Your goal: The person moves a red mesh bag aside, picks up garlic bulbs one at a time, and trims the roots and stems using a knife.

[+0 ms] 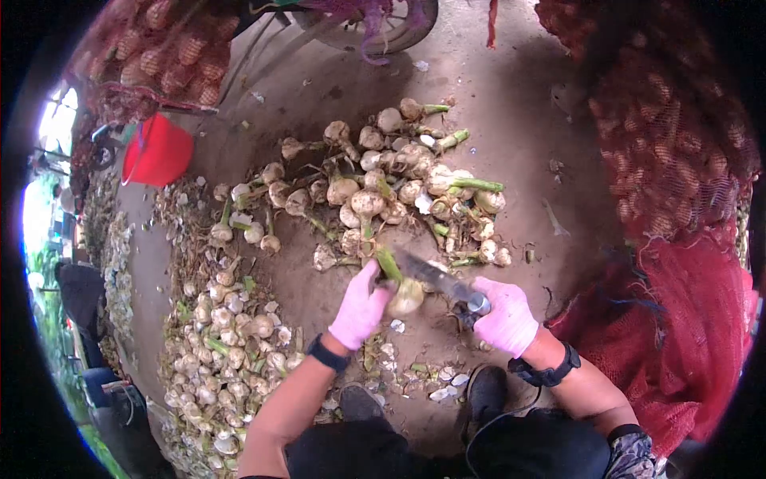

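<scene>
A pink glove covers my left hand (361,310), its fingers closed on a garlic bulb (408,297) whose thick green stem (388,263) points up and away. In my right hand (507,318), gloved the same way, is the handle of a knife (432,275). Its broad metal blade reaches left to the stem, just above the bulb, and overlaps it in this view. Beyond both hands lies a loose pile of garlic bulbs (368,203), many with stems on. Left of my left arm spreads a larger heap of garlic bulbs (209,369), mostly with short-cut tops.
Red mesh sacks full of garlic (666,156) line the right side, above a crumpled red net (678,319). Another filled mesh sack (159,60) and a red bucket (163,152) stand at upper left. A wheel (403,32) is at the top. Peel scraps litter the floor.
</scene>
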The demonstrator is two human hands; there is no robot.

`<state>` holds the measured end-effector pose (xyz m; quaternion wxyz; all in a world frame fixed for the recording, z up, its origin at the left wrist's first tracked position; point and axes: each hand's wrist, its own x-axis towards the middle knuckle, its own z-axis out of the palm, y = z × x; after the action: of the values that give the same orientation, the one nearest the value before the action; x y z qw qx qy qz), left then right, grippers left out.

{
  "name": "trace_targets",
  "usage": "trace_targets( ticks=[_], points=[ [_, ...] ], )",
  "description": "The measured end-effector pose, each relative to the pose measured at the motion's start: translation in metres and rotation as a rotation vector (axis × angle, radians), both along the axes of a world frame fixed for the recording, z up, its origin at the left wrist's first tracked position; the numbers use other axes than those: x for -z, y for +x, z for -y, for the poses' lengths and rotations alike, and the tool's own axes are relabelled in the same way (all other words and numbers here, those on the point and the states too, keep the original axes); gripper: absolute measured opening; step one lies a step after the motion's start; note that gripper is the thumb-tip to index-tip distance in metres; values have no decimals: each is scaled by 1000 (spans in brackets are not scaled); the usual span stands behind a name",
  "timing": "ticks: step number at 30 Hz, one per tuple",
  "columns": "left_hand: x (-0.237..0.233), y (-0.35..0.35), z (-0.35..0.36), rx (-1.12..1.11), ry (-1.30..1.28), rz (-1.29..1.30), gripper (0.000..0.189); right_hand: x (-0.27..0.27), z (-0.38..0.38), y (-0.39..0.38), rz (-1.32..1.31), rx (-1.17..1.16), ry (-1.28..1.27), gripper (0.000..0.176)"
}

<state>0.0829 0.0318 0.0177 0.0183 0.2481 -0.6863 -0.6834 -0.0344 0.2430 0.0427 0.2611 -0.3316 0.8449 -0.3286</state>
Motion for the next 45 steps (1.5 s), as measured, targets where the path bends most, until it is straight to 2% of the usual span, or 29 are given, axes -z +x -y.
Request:
trace_targets(
  ticks=[2, 4, 6, 7, 8, 10, 11, 12, 13, 14, 16, 17, 19, 20, 22, 24, 26, 27, 29, 31, 32, 34, 35, 38, 39, 43, 45],
  points=[
    [-13, 17, -6, 30, 35, -105, 33, -9, 8, 5, 3, -64, -7, 16],
    [-19, 33, -12, 43, 6, -144, 35, -20, 15, 9, -104, -183, -28, 18],
    [-30, 34, -18, 54, -159, -16, 38, -26, 21, 14, -120, -203, -35, 18],
    [-38, 29, -15, 149, -353, -91, 41, -29, 22, 16, -137, -214, -46, 18],
    [-36, 30, -16, 148, -354, -92, 41, -30, 23, 17, -154, -225, -58, 18],
    [-31, 32, -17, 238, -822, -128, 38, -29, 23, 18, -168, -254, -61, 20],
    [-35, 33, -18, 236, -823, -128, 38, -26, 22, 19, -180, -281, -62, 22],
    [-43, 35, -20, 134, -695, -88, 36, -16, 19, 16, -181, -282, -62, 22],
    [-51, 36, -21, 35, -565, -51, 33, 2, 14, 9, -182, -189, -14, 24],
    [-58, 37, -21, 30, -567, -58, 33, 16, 7, 0, -188, -95, 33, 25],
    [-66, 38, -15, 127, -763, -66, 26, 37, -13, -17, -105, 65, 323, 28],
    [-65, 38, -12, 121, -764, -56, 26, 34, -18, -14, -90, 80, 292, 29],
    [-59, 35, -10, 146, -1016, -63, 25, 31, -18, 2, -89, 36, 249, 27],
    [-56, 32, -9, 148, -1019, -79, 25, 29, -13, 1, -118, 3, 185, 26],
    [-51, 38, -10, -4, -800, -77, 23, 27, -11, 3, -126, -7, 152, 22],
    [-49, 40, -3, -158, -482, -27, 21, 13, -3, 3, -5, -10, 243, 21],
    [-54, 43, 7, -309, 235, -12, 26, -8, 7, 8, 0, -27, 191, 18],
    [-53, 46, 7, -382, 569, -31, 38, -16, 12, 10, 20, -67, 138, 16],
    [-48, 46, -1, -341, 588, -46, 45, -19, 18, 16, -4, -104, -4, 13],
    [-48, 39, -6, -237, 595, -90, 61, -20, 21, 17, -53, -119, -26, 15],
    [-47, 41, -6, -237, 596, -90, 61, -20, 22, 17, -99, -138, -50, 17],
    [-40, 46, -3, 8, 168, -10, 69, -29, 22, 19, -135, -200, -19, 20],
    [-33, 45, -5, 57, 76, -71, 71, -34, 21, 20, -170, -260, 11, 23],
    [-49, 30, -8, 66, 186, -142, 74, -40, 19, 26, -195, -403, 78, 26],
    [-41, 32, -2, 117, 14, -133, 73, -42, 19, 28, -201, -424, 91, 26],
    [-58, 25, -12, 93, -47, -153, 72, -43, 19, 29, -232, -382, 15, 27],
    [-63, 20, -18, 18, 21, -76, 71, -52, 23, 29, -235, -412, 41, 28]
  ],
)
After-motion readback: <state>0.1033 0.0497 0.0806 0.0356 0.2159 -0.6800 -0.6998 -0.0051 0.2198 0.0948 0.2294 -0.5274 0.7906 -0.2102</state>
